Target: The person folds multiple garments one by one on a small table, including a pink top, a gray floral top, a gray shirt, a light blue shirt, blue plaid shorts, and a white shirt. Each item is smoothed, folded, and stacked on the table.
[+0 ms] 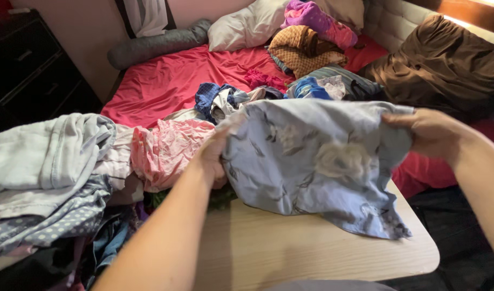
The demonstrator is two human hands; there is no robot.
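While arms reach forward, left hand (212, 156), right hand (427, 132), gripping pale blue cloth (311, 161)

Pale blue flower-print cloth (317, 161), pink crinkled garment (163, 148), red bedsheet (171, 81), dotted fabric (47, 223)

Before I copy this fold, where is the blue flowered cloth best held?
By its top edge, one corner from each side. The blue flowered cloth hangs spread above the table, with the left hand and right hand pinching opposite ends, so it likely stays flat.
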